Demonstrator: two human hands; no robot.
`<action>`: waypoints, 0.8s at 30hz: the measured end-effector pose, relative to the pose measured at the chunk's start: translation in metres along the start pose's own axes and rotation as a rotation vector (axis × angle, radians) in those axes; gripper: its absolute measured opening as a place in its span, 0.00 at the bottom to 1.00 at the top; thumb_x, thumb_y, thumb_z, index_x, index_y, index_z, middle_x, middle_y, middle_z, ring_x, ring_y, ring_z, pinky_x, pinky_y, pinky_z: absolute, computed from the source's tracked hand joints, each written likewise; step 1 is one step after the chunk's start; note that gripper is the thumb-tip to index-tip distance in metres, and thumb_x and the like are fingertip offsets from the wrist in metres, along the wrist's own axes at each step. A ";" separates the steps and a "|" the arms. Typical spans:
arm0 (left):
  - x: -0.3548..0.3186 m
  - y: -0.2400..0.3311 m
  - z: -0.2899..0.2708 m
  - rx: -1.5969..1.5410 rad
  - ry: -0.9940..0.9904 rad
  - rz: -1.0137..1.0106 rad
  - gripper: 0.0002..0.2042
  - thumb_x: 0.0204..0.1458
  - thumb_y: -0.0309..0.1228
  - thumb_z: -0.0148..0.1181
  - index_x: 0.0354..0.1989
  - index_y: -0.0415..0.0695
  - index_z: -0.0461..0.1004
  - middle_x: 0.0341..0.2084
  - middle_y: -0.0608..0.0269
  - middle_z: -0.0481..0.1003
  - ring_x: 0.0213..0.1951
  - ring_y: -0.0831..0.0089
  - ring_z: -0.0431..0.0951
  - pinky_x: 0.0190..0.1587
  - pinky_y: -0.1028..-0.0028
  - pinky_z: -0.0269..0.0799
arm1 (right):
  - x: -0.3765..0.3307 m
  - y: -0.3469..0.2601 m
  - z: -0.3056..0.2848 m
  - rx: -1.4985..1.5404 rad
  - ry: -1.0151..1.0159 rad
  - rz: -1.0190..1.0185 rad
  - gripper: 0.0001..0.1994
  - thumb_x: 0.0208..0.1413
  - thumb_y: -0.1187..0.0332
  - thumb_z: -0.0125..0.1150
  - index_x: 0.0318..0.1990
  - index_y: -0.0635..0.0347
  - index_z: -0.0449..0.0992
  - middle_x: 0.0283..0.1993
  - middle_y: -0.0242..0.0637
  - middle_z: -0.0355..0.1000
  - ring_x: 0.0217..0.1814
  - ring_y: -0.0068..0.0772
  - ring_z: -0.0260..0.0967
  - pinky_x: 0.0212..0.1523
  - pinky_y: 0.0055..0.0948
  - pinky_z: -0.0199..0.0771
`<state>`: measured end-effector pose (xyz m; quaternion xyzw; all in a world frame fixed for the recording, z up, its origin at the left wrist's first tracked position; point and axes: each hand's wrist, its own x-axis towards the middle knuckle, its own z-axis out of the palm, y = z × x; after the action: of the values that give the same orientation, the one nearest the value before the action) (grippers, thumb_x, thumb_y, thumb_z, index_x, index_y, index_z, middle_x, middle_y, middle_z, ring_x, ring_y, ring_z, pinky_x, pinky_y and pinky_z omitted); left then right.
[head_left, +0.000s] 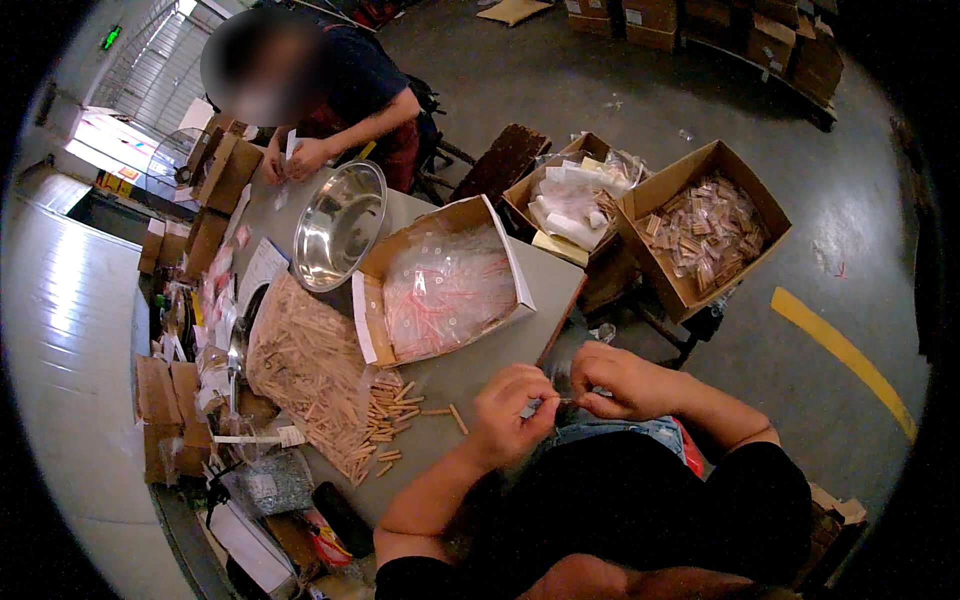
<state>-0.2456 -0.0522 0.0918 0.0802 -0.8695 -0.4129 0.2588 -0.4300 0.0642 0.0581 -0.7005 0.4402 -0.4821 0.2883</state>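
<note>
My left hand [512, 408] and my right hand [617, 380] meet just off the near edge of the grey table [470, 370], above my lap. Both pinch a small clear plastic bag [556, 385] between the fingertips; what is inside it is too small to tell. To the left of my left hand lies a big heap of short wooden sticks [310, 370], with a few loose ones [445, 412] closest to my fingers. Beyond the hands an open cardboard box of clear bags with red pieces [447, 285] rests on the table.
A steel bowl [338, 224] stands behind the box. A person in a dark shirt [330, 95] works at the table's far end. Open cartons of white packets [575, 200] and brown filled bags [705, 232] stand right of the table. Small boxes and clutter line the left edge.
</note>
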 end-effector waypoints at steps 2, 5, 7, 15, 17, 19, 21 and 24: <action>0.005 0.002 -0.002 0.029 -0.012 0.014 0.04 0.46 0.23 0.63 0.28 0.40 0.73 0.28 0.55 0.75 0.33 0.58 0.76 0.39 0.64 0.73 | 0.002 0.000 0.000 0.020 0.042 0.000 0.07 0.53 0.70 0.59 0.34 0.60 0.68 0.35 0.43 0.65 0.41 0.50 0.63 0.43 0.41 0.66; 0.008 0.002 0.000 0.042 -0.055 0.070 0.03 0.46 0.23 0.62 0.27 0.40 0.73 0.28 0.55 0.75 0.33 0.58 0.76 0.39 0.64 0.73 | 0.006 0.001 0.006 0.008 0.080 -0.094 0.07 0.52 0.71 0.60 0.34 0.61 0.68 0.35 0.43 0.65 0.40 0.50 0.62 0.43 0.41 0.65; 0.008 0.003 0.001 0.010 -0.042 0.063 0.03 0.46 0.22 0.61 0.27 0.40 0.72 0.27 0.55 0.75 0.32 0.59 0.76 0.38 0.64 0.73 | 0.006 0.001 0.006 -0.006 0.072 -0.101 0.07 0.51 0.71 0.60 0.34 0.61 0.68 0.34 0.43 0.65 0.40 0.49 0.62 0.42 0.42 0.65; 0.018 0.000 -0.006 0.002 0.027 -0.064 0.04 0.46 0.22 0.62 0.28 0.38 0.73 0.27 0.55 0.74 0.29 0.62 0.75 0.34 0.70 0.71 | -0.001 0.001 -0.003 -0.070 0.186 -0.039 0.07 0.47 0.74 0.61 0.33 0.61 0.68 0.33 0.42 0.64 0.38 0.49 0.61 0.40 0.40 0.64; 0.022 -0.001 -0.005 0.008 0.017 -0.097 0.04 0.46 0.22 0.62 0.28 0.37 0.73 0.27 0.55 0.74 0.29 0.63 0.75 0.34 0.71 0.71 | -0.006 0.005 -0.004 -0.079 0.218 0.014 0.07 0.47 0.74 0.61 0.33 0.60 0.68 0.33 0.42 0.64 0.38 0.49 0.61 0.39 0.40 0.63; 0.026 -0.002 -0.004 -0.033 -0.001 -0.134 0.04 0.47 0.22 0.62 0.28 0.37 0.73 0.27 0.55 0.74 0.29 0.63 0.75 0.34 0.71 0.71 | -0.008 0.008 -0.006 -0.117 0.249 0.029 0.08 0.46 0.74 0.61 0.31 0.60 0.67 0.32 0.42 0.63 0.37 0.48 0.61 0.38 0.40 0.63; 0.030 -0.002 -0.003 -0.032 -0.010 -0.127 0.04 0.48 0.23 0.61 0.28 0.37 0.73 0.27 0.54 0.74 0.30 0.62 0.75 0.35 0.70 0.71 | -0.011 0.007 -0.008 -0.100 0.280 0.047 0.08 0.45 0.75 0.61 0.31 0.59 0.67 0.31 0.42 0.63 0.37 0.48 0.61 0.37 0.40 0.63; 0.042 -0.010 -0.014 0.139 0.017 -0.098 0.04 0.49 0.25 0.60 0.29 0.37 0.73 0.28 0.53 0.75 0.33 0.60 0.76 0.37 0.67 0.72 | -0.022 0.015 -0.020 -0.177 0.343 0.072 0.08 0.43 0.76 0.61 0.31 0.59 0.67 0.31 0.42 0.63 0.37 0.48 0.60 0.37 0.40 0.63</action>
<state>-0.2752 -0.0826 0.1079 0.1438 -0.8889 -0.3631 0.2394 -0.4572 0.0777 0.0441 -0.6145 0.5484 -0.5431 0.1633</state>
